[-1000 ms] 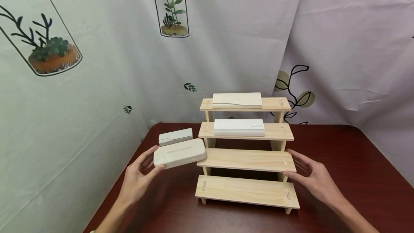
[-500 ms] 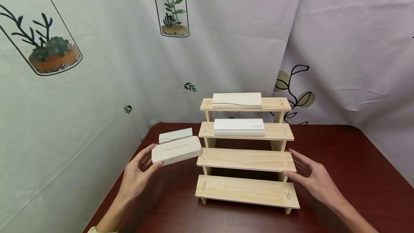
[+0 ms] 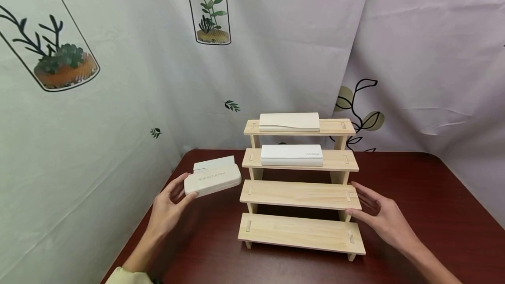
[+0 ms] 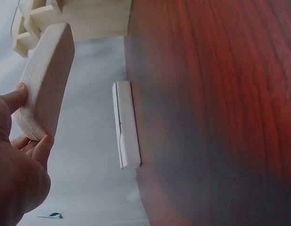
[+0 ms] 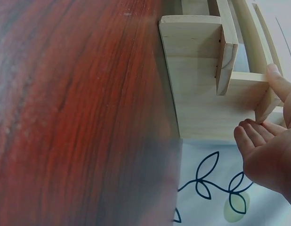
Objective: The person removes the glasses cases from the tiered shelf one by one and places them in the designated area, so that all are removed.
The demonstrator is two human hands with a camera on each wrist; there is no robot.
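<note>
My left hand [image 3: 165, 209] holds a white rounded glasses case [image 3: 213, 180] by its left end, thumb in front and fingers behind. The case is raised and slightly tilted, left of a four-step wooden display stand [image 3: 300, 195]. In the left wrist view, thumb and fingertips pinch the end of the glasses case [image 4: 49, 80]. My right hand [image 3: 384, 218] grips the right end of the stand's second step from the bottom. The right wrist view shows thumb and fingers on either side of that board's end [image 5: 267, 104].
A cream glasses case [image 3: 289, 122] lies on the top step and a white glasses case [image 3: 291, 155] on the step below. Another white case [image 4: 128, 125] rests on the dark red table [image 3: 414, 187], partly hidden in the head view. A patterned cloth [image 3: 276, 56] hangs behind.
My left hand has drawn the glasses case left and slightly back, away from the stand's second step from the bottom. The right hand and the stand have stayed in place.
</note>
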